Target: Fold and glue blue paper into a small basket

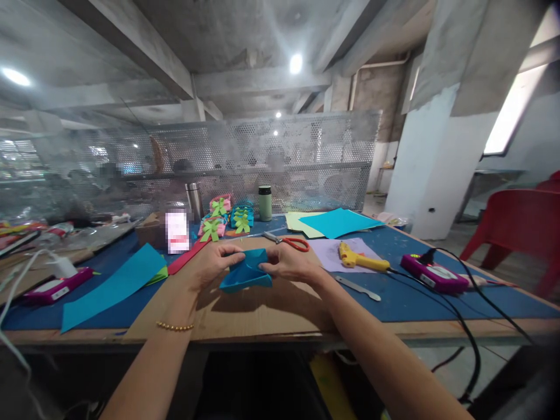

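Over the brown cardboard on the blue worktop, the left hand and right hand pinch opposite sides of a folded blue sheet, which looks light, flexible and easily creased, best held gently by its edges.

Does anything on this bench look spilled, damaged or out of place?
No spill or damage stands out. Mildly odd: the yellow glue gun lies directly on the lilac sheet, to the right of the red-handled scissors, with no stand visible. Whether it is hot can't be seen.
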{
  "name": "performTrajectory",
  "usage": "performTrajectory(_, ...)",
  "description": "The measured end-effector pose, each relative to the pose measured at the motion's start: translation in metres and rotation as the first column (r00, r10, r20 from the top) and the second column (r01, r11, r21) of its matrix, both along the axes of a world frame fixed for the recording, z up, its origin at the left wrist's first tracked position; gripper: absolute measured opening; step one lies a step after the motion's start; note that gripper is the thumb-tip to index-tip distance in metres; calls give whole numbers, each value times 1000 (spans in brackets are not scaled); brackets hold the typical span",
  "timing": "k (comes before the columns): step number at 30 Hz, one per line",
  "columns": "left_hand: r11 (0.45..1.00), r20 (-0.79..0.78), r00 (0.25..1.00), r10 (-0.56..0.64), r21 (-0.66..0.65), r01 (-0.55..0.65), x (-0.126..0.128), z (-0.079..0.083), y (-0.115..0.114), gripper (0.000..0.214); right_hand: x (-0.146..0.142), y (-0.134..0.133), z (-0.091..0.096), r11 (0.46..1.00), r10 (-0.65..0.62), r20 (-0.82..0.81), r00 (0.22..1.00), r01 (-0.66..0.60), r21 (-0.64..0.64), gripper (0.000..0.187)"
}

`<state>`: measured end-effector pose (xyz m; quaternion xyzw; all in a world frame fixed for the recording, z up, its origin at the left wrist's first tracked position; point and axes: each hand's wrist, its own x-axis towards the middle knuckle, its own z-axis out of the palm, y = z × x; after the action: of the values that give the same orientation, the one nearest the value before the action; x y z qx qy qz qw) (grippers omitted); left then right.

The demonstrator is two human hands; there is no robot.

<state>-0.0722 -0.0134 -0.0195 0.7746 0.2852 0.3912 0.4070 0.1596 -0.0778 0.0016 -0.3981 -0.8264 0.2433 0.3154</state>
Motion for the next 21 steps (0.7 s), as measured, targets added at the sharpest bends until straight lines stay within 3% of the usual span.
performTrajectory(4, 999, 78, 997, -29, -13, 30, 0, 0, 0, 25, 1, 0, 2, 999, 45, -84, 995, -46, -11, 24)
performTrajectory(11, 986, 300, 953, 36, -167, 16, 2, 6, -6, 35, 9, -12, 18, 984, 92, -163, 982, -114, -133, 50)
performTrajectory(16, 987, 443, 890, 110, -151, -47, 4, 9, -6, 38, 11, -16, 20, 968, 118, -234, 965, -164, -190, 40)
performTrajectory(21, 986, 466, 873, 145, -147, -85, 3, 8, -2, 40, 9, -18, 20, 972, 68, -267, 961, -124, -199, 34)
